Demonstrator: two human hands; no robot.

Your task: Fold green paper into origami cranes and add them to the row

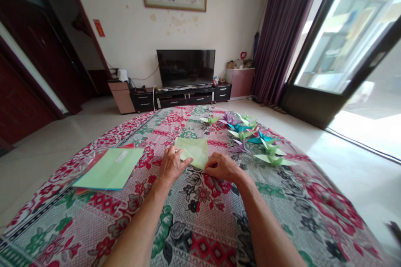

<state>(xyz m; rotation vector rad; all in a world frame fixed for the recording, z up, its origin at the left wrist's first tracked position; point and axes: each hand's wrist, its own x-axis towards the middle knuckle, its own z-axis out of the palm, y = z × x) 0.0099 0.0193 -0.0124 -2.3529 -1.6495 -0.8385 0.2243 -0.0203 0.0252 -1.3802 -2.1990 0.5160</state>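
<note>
A square sheet of pale green paper (194, 150) with faint crease lines lies on the patterned tablecloth in front of me. My left hand (171, 164) rests on its left edge, thumb spread away from the fingers, which lie on the paper. At the near right corner, my right hand (221, 167) has its fingers curled together in a pinch on the sheet. Folded paper cranes in green, purple, blue and pink stand beyond my right hand, the nearest a green crane (275, 159). To my left is a stack of coloured paper (109, 169), light green on top.
The round table is covered by a floral tablecloth (131, 221). Across the floor, a television (186, 68) stands on a low black cabinet (175, 101) by the wall. A purple curtain (278, 33) and an open glass door (338, 50) are on the right.
</note>
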